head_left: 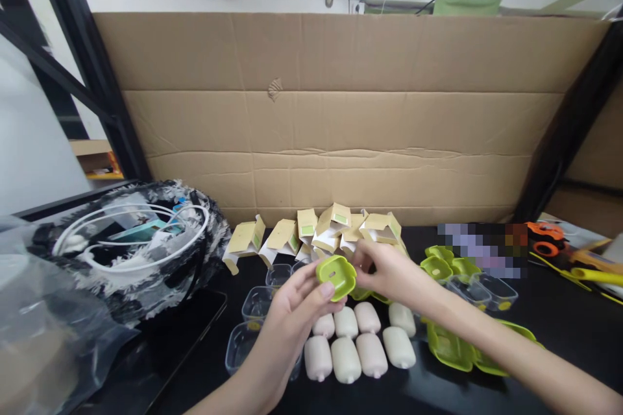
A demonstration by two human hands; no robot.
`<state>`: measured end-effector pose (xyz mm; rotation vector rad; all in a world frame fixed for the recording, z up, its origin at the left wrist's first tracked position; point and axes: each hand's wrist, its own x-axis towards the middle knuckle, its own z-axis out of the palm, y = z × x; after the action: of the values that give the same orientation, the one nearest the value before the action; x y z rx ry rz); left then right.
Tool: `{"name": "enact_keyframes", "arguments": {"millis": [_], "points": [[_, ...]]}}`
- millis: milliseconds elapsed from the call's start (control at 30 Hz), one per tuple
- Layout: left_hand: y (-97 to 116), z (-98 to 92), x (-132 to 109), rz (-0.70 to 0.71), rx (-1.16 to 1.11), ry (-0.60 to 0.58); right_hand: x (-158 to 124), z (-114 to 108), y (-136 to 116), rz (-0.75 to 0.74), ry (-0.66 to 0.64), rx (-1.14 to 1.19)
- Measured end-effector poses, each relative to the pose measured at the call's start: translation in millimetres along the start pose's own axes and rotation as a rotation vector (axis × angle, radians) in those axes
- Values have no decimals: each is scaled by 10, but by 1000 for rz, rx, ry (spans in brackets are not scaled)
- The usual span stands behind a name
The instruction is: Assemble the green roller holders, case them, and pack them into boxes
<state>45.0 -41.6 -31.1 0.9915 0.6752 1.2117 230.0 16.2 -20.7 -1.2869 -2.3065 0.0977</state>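
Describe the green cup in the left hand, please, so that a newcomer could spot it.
Start at the large cardboard panel, then drop to the small boxes at its foot. In front of them, the left hand holds a squarish, shallow green cup; that grip sets it apart from the green pieces on the table.

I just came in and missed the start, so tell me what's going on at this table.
A person is handling a small green cup, held up in the left hand. The right hand is close beside it; whether its fingers touch the cup is hard to tell. Below, pale rounded pieces lie in two rows on the black tabletop. Clear containers stand to the left, more green pieces lie to the right, and opened cartons sit behind.
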Motion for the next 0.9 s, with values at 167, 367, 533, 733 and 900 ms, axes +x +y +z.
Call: {"name": "enact_keyframes", "arguments": {"millis": [167,367,533,733,900], "points": [[-88,-18,-22,-145,-72,-84,-298,-223,127,-136,255,197],[-125,17,-38,-161,1,-199,-641,-213,14,-491,345,97],[-160,-6,-21,-138,112,-211,-745,-82,-8,-578,240,-138],[-218,-51,-22,-124,167,-148,-787,114,22,-563,417,-192],[-227,-65,-2,-121,186,-170,-781,146,-2,-581,437,-306]]}}
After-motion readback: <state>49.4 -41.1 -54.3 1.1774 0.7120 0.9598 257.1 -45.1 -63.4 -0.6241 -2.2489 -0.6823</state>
